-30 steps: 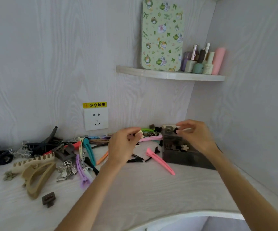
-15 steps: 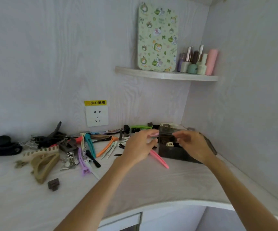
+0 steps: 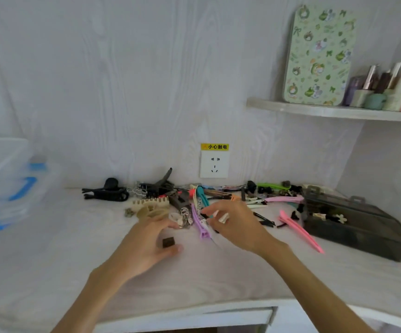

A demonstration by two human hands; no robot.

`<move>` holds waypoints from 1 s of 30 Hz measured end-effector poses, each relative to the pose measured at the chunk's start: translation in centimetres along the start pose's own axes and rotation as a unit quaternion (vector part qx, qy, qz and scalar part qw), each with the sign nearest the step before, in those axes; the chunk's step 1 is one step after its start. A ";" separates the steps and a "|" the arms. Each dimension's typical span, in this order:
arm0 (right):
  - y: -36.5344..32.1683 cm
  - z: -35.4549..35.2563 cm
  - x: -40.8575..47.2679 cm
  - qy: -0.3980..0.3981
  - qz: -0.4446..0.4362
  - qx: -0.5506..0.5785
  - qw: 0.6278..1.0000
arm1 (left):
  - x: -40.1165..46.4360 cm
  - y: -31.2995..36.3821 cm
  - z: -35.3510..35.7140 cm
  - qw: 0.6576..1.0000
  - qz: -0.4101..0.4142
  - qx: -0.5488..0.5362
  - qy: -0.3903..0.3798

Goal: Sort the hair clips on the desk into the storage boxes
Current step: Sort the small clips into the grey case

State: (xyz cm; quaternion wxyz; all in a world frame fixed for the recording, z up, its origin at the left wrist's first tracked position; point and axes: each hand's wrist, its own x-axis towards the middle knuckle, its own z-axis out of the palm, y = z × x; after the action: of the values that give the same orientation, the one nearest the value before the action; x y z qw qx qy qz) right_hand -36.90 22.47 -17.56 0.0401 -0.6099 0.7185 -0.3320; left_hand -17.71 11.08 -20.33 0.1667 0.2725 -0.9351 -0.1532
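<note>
Many hair clips lie along the back of the white desk (image 3: 194,272): a beige claw clip (image 3: 151,207), a purple clip (image 3: 200,222), a pink one (image 3: 300,231), black ones (image 3: 105,192). A small brown square clip (image 3: 168,242) lies between the thumb and fingers of my left hand (image 3: 146,246), which curves around it without closing. My right hand (image 3: 233,224) hovers over the purple clip, fingers apart, tips at the pile. A dark see-through storage box (image 3: 353,236) stands open at the right with small clips inside.
Clear storage boxes with blue latches (image 3: 7,179) are stacked at the far left, blurred. A wall socket (image 3: 214,164) sits behind the pile. A corner shelf (image 3: 334,111) above the dark box holds bottles and a green patterned board. The desk's front edge runs below my arms.
Both hands left the dark box and moved left to the pile. The view swung left, bringing the clear boxes into sight. My left hand now rests around the small brown clip.
</note>
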 end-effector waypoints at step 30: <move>-6.8 9.0 7.5 -0.063 -0.117 -0.129 0.983 | 0.8 -12.2 -2.3 0.961 -0.226 -0.052 0.150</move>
State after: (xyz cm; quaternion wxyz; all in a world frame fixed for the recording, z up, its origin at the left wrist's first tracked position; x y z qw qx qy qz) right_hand -28.82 11.60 -18.35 -0.0327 -0.7096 0.6751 -0.1994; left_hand -11.88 0.32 -22.74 0.2796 0.4875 -0.8045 -0.1923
